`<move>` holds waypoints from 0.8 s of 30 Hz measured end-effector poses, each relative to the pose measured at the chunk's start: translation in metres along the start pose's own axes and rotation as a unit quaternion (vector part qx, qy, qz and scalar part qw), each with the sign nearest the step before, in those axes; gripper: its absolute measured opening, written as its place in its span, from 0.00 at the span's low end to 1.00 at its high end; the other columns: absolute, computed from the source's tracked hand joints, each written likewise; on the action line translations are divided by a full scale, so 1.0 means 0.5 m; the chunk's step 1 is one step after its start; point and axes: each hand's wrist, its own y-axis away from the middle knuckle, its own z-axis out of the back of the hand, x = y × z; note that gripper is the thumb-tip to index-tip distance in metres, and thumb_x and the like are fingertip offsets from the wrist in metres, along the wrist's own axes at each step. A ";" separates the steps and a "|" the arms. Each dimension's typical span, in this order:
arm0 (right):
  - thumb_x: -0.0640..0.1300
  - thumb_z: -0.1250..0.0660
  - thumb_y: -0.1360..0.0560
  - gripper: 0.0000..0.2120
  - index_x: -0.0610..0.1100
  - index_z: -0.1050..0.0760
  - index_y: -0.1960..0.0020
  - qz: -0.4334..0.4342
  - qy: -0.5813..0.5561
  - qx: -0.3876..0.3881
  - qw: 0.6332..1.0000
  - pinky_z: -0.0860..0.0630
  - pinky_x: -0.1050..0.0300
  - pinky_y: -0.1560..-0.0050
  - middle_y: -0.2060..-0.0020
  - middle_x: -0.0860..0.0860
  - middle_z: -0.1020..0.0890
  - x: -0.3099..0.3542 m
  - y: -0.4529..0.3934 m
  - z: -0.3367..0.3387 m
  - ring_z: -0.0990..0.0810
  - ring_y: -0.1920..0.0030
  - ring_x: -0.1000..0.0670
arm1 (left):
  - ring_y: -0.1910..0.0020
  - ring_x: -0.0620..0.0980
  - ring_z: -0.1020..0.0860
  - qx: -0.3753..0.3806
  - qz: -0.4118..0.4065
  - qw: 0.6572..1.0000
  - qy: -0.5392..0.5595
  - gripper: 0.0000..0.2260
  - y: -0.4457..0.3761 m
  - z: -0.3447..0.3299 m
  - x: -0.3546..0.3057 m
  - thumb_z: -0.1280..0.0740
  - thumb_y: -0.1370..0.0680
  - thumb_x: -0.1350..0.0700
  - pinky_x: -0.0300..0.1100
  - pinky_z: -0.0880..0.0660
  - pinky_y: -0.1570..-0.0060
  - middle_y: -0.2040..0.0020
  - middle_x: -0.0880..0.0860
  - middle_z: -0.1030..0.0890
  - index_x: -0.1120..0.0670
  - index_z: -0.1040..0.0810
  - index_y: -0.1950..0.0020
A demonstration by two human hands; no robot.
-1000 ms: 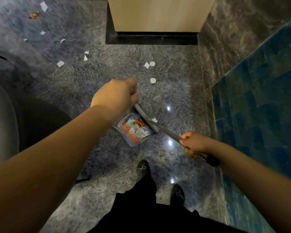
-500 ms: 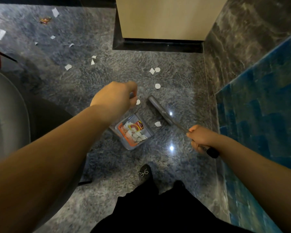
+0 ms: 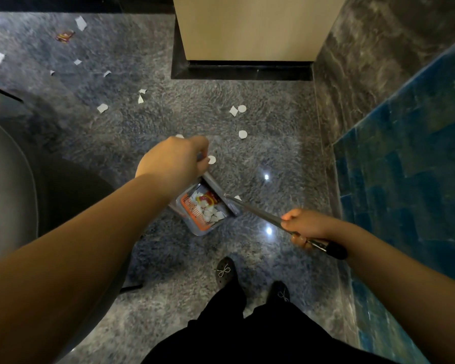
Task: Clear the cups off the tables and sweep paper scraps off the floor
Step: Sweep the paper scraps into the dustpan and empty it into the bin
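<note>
The left hand (image 3: 172, 161) is closed on the handle of the grey plastic dustpan (image 3: 204, 208), which sits on the floor half full of white scraps. The right hand (image 3: 304, 227) is closed around the long metal broom handle (image 3: 258, 212), whose long axis runs from 4 o'clock to the pan's mouth at 10 o'clock. One white paper scrap (image 3: 237, 197) lies just beside the broom head, and the round white scraps (image 3: 242, 134) wait at 12 o'clock, nearer to the broom side.

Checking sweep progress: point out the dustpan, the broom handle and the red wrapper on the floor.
dustpan (image 3: 195, 227), head view, near rim.
broom handle (image 3: 260, 215), head view, metal shaft.
red wrapper (image 3: 65, 36), head view, its middle.
</note>
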 end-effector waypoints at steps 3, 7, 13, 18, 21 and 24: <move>0.42 0.43 0.18 0.05 0.40 0.35 0.46 0.000 -0.008 -0.006 1.000 0.35 0.65 0.78 0.71 0.46 0.32 0.002 0.017 -0.004 0.34 0.80 0.55 | 0.63 0.61 0.23 -0.001 0.003 1.000 -0.004 0.07 0.017 0.001 0.000 0.36 0.21 0.49 0.53 0.23 0.66 0.61 0.57 0.21 0.52 0.26 0.51; 0.41 0.44 0.17 0.06 0.43 0.37 0.53 0.023 -0.012 -0.037 0.999 0.37 0.64 0.77 0.72 0.46 0.35 0.006 0.027 0.002 0.36 0.81 0.54 | 0.60 0.61 0.23 0.015 0.015 1.000 0.006 0.06 0.023 0.017 0.008 0.35 0.20 0.50 0.55 0.22 0.62 0.59 0.58 0.21 0.52 0.26 0.50; 0.41 0.43 0.18 0.07 0.44 0.36 0.55 0.029 -0.001 -0.122 0.992 0.37 0.65 0.81 0.75 0.43 0.32 0.006 -0.020 -0.008 0.35 0.81 0.49 | 0.62 0.60 0.23 0.001 0.026 1.000 -0.001 0.04 -0.001 0.026 0.000 0.35 0.21 0.52 0.56 0.21 0.61 0.60 0.57 0.21 0.51 0.26 0.52; 0.43 0.45 0.17 0.10 0.44 0.34 0.57 -0.029 -0.094 -0.096 0.991 0.38 0.67 0.80 0.75 0.45 0.33 0.031 -0.056 -0.023 0.37 0.81 0.52 | 0.61 0.59 0.23 -0.002 0.043 0.999 -0.003 0.05 0.002 0.017 0.001 0.35 0.21 0.51 0.55 0.22 0.62 0.59 0.56 0.20 0.51 0.27 0.52; 0.43 0.47 0.16 0.13 0.43 0.34 0.59 -0.044 -0.129 -0.063 0.989 0.39 0.68 0.81 0.79 0.47 0.33 0.033 -0.055 -0.034 0.37 0.83 0.53 | 0.61 0.58 0.23 -0.007 0.055 0.998 0.002 0.05 0.015 0.011 0.012 0.35 0.21 0.50 0.53 0.22 0.61 0.59 0.55 0.21 0.51 0.27 0.53; 0.45 0.48 0.16 0.13 0.47 0.35 0.59 -0.054 -0.195 -0.041 0.978 0.40 0.69 0.82 0.81 0.49 0.33 0.025 -0.037 -0.046 0.37 0.84 0.55 | 0.61 0.60 0.23 -0.019 0.047 0.999 -0.001 0.07 0.026 0.007 0.019 0.35 0.21 0.50 0.53 0.22 0.62 0.60 0.55 0.21 0.52 0.26 0.52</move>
